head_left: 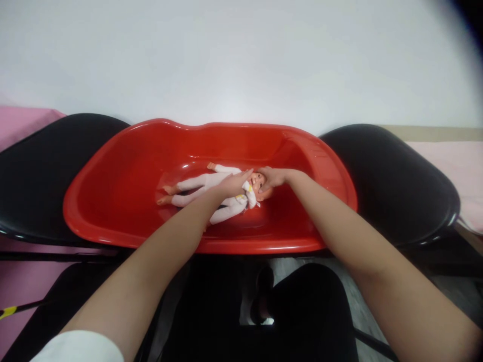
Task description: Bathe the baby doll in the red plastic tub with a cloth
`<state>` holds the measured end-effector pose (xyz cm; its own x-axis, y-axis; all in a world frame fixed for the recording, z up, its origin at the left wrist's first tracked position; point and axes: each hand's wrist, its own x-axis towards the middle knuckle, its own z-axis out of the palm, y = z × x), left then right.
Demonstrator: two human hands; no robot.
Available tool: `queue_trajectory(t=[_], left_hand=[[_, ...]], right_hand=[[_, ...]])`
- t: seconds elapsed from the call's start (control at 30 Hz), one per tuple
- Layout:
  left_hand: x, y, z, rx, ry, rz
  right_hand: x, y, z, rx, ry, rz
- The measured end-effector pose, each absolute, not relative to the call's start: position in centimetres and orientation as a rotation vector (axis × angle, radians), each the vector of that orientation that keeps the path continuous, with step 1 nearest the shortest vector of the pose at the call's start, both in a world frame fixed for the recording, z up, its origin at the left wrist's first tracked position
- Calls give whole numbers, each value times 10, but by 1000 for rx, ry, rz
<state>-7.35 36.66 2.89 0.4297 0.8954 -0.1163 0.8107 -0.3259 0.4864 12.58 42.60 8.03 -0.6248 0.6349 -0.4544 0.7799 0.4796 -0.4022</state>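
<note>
A baby doll (202, 182) in pale pink and white clothes lies on its back in a red baby bathtub (116, 151), feet to the left and head to the right. My left hand (238, 183) rests across the doll's upper chest, with its visible fingers stretched toward the chin; part of the hand's grip is hidden. Around the side and top of the doll's head curves my right hand (272, 177), thumb by the face. White fabric with yellow marks (249, 193) bunches at the doll's neck, just beneath my left hand.
The tub rests across two black chair seats, one at the left (45, 171) and one at the right (396, 181). A white wall (234, 60) stands behind. Pink covers show at both sides. My dark-clothed legs (309, 306) are below the tub's near rim.
</note>
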Motion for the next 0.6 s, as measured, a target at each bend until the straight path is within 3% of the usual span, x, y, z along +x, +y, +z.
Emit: queue_trajectory(t=[0.6], left_hand=[[-57, 360, 43, 2119, 1336, 402]], right_hand=[[128, 424, 84, 1202, 2464, -934]])
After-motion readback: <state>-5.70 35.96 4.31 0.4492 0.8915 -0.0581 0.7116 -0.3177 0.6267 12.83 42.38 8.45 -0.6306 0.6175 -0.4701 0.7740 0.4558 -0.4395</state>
